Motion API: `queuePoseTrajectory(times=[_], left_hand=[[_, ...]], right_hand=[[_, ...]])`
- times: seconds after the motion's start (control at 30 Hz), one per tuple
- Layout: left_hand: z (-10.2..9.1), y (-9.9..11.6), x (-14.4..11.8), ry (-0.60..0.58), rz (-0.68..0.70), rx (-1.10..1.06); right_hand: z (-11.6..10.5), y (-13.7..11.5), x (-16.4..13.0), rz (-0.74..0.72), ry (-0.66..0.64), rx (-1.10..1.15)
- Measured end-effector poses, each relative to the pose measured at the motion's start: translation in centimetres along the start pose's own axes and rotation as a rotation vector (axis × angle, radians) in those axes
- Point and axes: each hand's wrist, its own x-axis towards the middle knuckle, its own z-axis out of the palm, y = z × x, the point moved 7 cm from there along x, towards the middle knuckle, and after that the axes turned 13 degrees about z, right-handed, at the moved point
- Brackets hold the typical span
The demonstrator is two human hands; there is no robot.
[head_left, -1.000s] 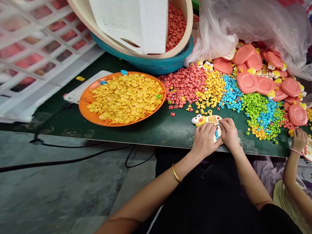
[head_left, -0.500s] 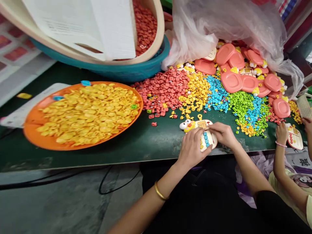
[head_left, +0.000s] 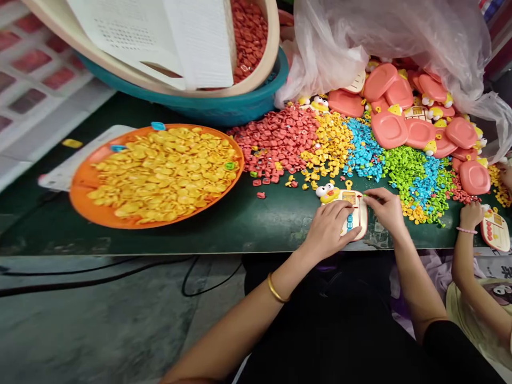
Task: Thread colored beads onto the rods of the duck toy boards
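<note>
A cream toy calculator with a yellow duck head [head_left: 349,205] lies near the front edge of the dark green table [head_left: 240,218]. My left hand [head_left: 330,228] rests on its lower half, fingers over the blue keys. My right hand [head_left: 386,209] touches its right edge, thumb and fingers pinched near the top corner; whether a small piece sits between them I cannot tell. Behind it lie piles of small red buttons [head_left: 284,136], yellow buttons [head_left: 334,144], blue buttons [head_left: 362,149] and green buttons [head_left: 408,168].
An orange tray [head_left: 88,205] holds yellow caps at the left. Stacked basins [head_left: 240,106] with red pieces and white sheets stand behind. Pink toy backs [head_left: 400,128] spill from a clear bag [head_left: 380,37]. Another person's hand [head_left: 470,216] holds a second toy [head_left: 496,229] at right.
The view swung right and back a little. My right hand slid from the toy's middle to its right edge, uncovering the screen and blue keys; my left hand stays on it.
</note>
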Motion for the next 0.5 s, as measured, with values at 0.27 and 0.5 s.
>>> queuePoseTrajectory(times=[0.27, 0.5], left_hand=[[-0.1, 0.1, 1.0, -0.028, -0.065, 0.097], [0.1, 0.7, 0.8, -0.010, 0.043, 0.103]], right_hand=[[1.6, -0.8, -3.2, -0.171, 0.110, -0.208], [-5.5, 3.6, -7.3, 0.055, 0.441, -0.286]])
